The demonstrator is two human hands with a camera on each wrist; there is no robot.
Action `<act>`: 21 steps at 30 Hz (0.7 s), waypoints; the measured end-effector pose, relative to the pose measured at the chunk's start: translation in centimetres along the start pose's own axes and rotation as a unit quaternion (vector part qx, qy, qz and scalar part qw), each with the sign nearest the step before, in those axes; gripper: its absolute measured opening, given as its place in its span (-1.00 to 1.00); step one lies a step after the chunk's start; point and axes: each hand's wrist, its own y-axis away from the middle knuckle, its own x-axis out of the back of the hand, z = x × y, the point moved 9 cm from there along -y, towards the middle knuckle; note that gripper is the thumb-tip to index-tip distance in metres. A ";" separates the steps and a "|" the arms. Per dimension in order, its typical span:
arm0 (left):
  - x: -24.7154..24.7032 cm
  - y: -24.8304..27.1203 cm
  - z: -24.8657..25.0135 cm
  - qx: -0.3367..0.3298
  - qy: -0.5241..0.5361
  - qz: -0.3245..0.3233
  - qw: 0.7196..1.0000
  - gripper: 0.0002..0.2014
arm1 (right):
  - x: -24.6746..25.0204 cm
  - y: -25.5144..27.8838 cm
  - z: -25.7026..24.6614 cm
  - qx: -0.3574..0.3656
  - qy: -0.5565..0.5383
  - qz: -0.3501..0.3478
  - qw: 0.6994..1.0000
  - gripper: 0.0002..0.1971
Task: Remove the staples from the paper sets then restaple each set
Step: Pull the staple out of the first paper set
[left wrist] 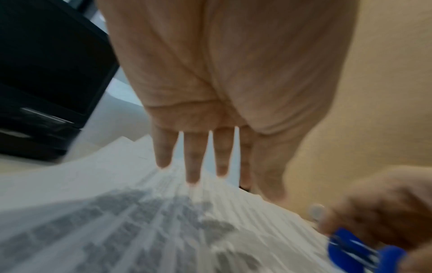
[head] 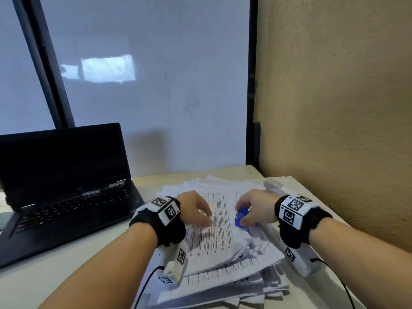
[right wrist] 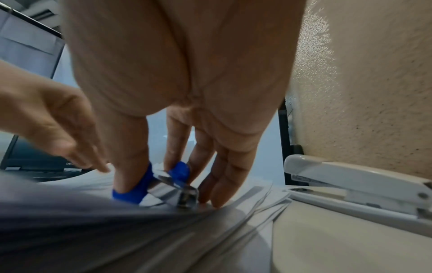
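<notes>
A loose pile of printed paper sets [head: 219, 239] covers the desk in front of me. My right hand [head: 256, 210] pinches a blue staple remover [head: 241, 217] between thumb and forefinger, low over the top sheet. In the right wrist view the staple remover [right wrist: 163, 182] shows blue grips and metal claws touching the papers [right wrist: 117, 240]. My left hand [head: 196, 210] hovers over the top sheet with straight, spread fingers [left wrist: 192, 162], holding nothing. A grey stapler [right wrist: 357, 182] lies on the desk to the right of the pile, by the wall.
An open black laptop [head: 62, 186] sits on the desk at the left. A beige textured wall [head: 334, 108] borders the desk on the right, a frosted window pane [head: 145, 85] behind. Cables run from both wrist devices.
</notes>
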 end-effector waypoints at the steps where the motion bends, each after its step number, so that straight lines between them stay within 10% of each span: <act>1: 1.3 -0.3 -1.5 0.026 0.001 0.040 0.999 -0.64 | -0.1 -0.2 -0.1 0.004 0.006 -0.005 1.000 -0.61; 12: 2.1 -0.9 -14.2 0.250 0.139 0.146 0.947 -0.21 | -0.6 -0.8 1.0 -0.009 -0.010 -0.001 1.000 -0.52; 16: 3.7 0.2 -14.1 0.219 0.202 0.252 0.921 -0.63 | -0.7 -0.6 1.2 -0.021 -0.027 -0.002 0.999 -0.45; 21: 4.7 0.5 -10.9 0.151 0.209 0.222 0.940 -0.78 | -0.7 0.4 2.0 -0.029 -0.056 -0.017 0.998 -0.64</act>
